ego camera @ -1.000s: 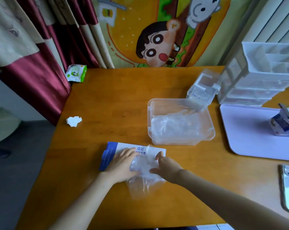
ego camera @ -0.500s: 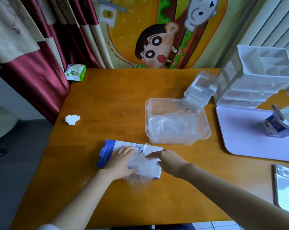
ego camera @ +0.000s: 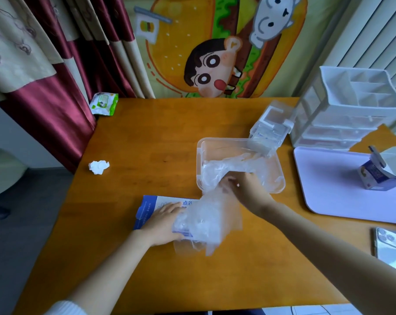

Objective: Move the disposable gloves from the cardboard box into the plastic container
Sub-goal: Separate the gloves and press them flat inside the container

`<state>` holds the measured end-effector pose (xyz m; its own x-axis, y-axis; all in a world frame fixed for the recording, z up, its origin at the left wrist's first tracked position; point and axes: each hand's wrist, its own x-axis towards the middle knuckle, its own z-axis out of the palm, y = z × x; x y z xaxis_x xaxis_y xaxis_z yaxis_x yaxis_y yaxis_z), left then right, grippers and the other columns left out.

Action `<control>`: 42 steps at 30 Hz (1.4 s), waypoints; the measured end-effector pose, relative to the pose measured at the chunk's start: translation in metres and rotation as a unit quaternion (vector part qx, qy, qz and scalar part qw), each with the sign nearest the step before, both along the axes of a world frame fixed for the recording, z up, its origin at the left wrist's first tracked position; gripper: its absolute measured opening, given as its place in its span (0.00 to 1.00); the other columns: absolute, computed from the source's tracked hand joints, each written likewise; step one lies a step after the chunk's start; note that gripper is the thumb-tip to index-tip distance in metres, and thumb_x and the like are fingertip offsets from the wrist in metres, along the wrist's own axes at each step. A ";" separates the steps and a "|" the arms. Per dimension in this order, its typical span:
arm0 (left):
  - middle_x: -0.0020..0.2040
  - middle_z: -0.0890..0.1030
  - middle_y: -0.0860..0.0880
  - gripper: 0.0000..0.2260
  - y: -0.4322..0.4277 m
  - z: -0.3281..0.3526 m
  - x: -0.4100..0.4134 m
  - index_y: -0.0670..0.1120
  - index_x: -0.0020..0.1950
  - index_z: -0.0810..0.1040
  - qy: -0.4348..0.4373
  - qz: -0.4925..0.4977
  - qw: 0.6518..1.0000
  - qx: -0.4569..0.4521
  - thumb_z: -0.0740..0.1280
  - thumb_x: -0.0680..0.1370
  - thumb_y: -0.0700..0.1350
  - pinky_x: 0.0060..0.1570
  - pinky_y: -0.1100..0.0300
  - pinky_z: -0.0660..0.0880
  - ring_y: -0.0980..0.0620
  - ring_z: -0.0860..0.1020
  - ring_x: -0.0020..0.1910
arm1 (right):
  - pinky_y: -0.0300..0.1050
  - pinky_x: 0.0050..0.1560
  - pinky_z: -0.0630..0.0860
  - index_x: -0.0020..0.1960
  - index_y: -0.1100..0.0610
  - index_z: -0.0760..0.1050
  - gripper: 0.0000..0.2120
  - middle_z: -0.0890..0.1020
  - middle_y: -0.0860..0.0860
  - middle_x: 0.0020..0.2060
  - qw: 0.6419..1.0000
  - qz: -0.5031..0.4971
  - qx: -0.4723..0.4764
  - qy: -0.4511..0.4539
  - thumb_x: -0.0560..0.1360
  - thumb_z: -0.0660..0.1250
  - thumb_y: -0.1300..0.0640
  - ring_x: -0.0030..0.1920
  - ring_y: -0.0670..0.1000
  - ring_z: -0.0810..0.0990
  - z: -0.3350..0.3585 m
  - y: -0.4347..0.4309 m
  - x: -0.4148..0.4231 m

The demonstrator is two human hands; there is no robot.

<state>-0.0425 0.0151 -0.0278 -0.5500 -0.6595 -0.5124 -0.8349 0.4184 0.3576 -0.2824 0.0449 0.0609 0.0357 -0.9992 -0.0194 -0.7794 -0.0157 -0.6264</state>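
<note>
Clear gloves (ego camera: 207,220) pinched by right hand (ego camera: 249,193); left hand (ego camera: 162,225) flat on box (ego camera: 150,206).

I have one wide head view, close above the table (ego camera: 147,142), facing forward and down from its near edge to its far edge.

Person's arms: left hand (ego camera: 163,223) and right hand (ego camera: 249,192) ungloved; white ribbed sleeve (ego camera: 63,309) covers the left arm's upper part; right forearm (ego camera: 317,242) bare.

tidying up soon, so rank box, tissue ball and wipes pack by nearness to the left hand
1. box, under the left hand, touching it
2. tissue ball, by the table's left edge
3. wipes pack, back-left corner
</note>
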 end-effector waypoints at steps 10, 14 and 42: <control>0.75 0.63 0.51 0.30 -0.013 0.034 -0.017 0.50 0.76 0.58 0.074 0.070 0.992 0.077 0.67 0.78 0.50 0.69 0.56 0.65 0.53 0.64 0.71 | 0.33 0.37 0.67 0.48 0.58 0.75 0.09 0.73 0.45 0.44 0.993 -0.019 -0.089 0.071 0.81 0.58 0.56 0.40 0.44 0.72 0.051 -0.022 -0.012; 0.63 0.70 0.57 0.23 -0.015 0.097 -0.046 0.54 0.72 0.63 0.287 0.208 0.927 0.121 0.61 0.79 0.57 0.51 0.65 0.69 0.60 0.70 0.57 | 0.42 0.35 0.64 0.38 0.56 0.66 0.13 0.70 0.47 0.33 0.987 0.022 -0.032 0.155 0.81 0.58 0.55 0.33 0.50 0.71 0.053 -0.023 -0.009; 0.40 0.73 0.49 0.12 -0.086 0.101 -0.081 0.36 0.64 0.69 0.457 0.386 0.765 0.239 0.52 0.84 0.37 0.30 0.69 0.75 0.65 0.78 0.30 | 0.41 0.56 0.75 0.55 0.54 0.78 0.20 0.82 0.46 0.48 0.934 -0.005 0.267 -0.238 0.71 0.65 0.41 0.52 0.47 0.80 0.006 -0.047 -0.071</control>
<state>-0.1232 -0.0707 0.0729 -0.3640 -0.8264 -0.4297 -0.0770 -0.4330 0.8981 -0.3535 -0.0017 0.0674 0.1576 -0.8523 -0.4987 -0.4081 0.4037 -0.8188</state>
